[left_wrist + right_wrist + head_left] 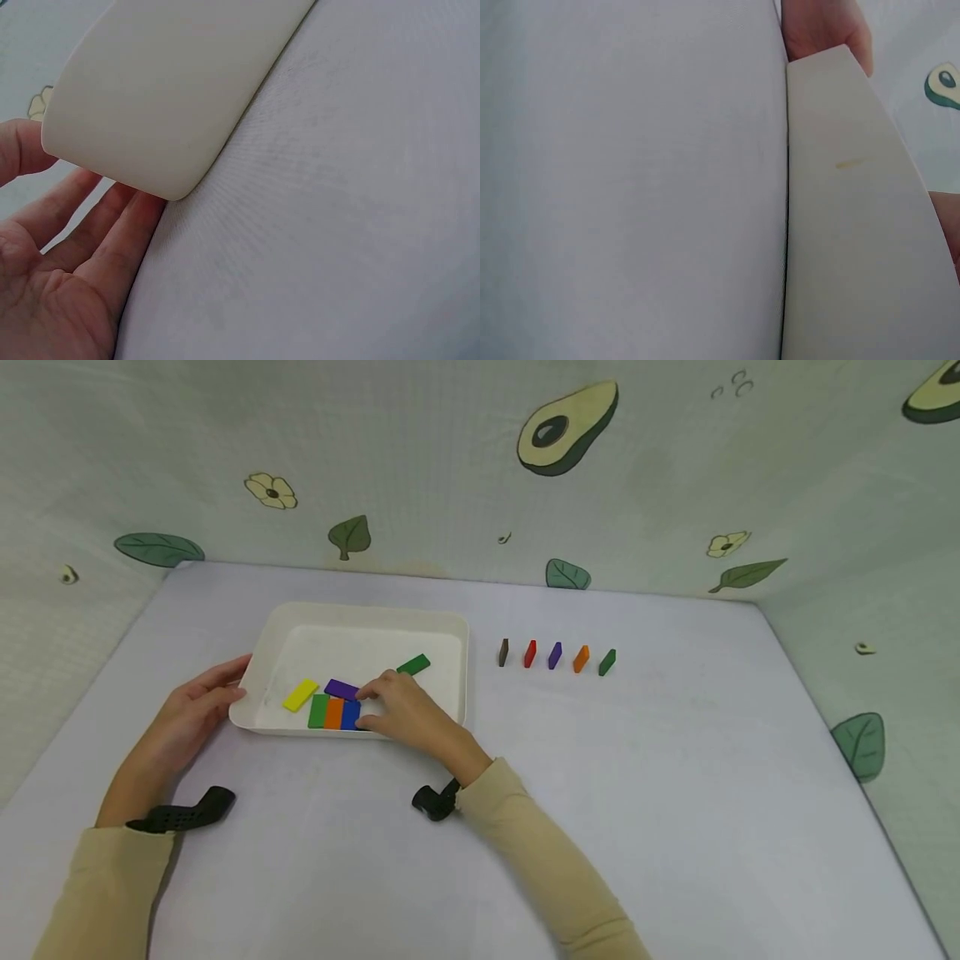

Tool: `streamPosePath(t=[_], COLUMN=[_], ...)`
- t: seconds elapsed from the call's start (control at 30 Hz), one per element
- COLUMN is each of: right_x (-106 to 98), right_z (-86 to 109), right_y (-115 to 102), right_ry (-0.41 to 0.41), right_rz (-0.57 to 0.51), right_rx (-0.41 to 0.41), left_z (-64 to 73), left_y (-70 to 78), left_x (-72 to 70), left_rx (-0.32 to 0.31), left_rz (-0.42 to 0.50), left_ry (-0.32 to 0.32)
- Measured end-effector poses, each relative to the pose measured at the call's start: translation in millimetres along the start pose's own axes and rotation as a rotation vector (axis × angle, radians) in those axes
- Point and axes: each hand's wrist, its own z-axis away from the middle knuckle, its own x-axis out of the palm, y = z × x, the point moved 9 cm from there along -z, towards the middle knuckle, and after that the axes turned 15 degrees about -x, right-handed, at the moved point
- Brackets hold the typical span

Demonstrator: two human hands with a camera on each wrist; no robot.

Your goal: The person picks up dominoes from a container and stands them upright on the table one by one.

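A white tray (352, 617) holds several coloured domino blocks. Green (318, 711), orange (334, 713) and blue (349, 715) blocks lie side by side near its front wall. My right hand (405, 710) reaches over that wall and pinches the blue block at the row's right end, thumb and forefinger at its two ends. In the right wrist view the tray wall hides the fingertips. My left hand (191, 710) touches the tray's left side, its thumb at the rim and its fairly straight fingers (112, 247) along the outer wall.
Loose in the tray lie a yellow block (301, 695), a purple block (341, 689) and another green block (414, 664). Right of it, several blocks stand upright in a spaced row, from brown (503, 652) to dark green (607, 662). A patterned cloth (450, 460) hangs behind the table.
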Motion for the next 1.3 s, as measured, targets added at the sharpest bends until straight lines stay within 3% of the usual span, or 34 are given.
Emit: streamPosePath(t=[0.9,1.3], right_x=[8.7,5.6], right_z=[0.2,0.5], right_y=[3.5,2.3], right_ry=[-0.059,-0.015], right_rz=[0.016,-0.03], right_rx=[-0.033,-0.048], left_z=[-2.3,-1.8], left_y=[-1.0,-1.8], left_x=[-1.0,-0.3], left_rx=[0.023,0.018], left_rz=[0.037,0.035], left_ry=[-0.009,-0.008])
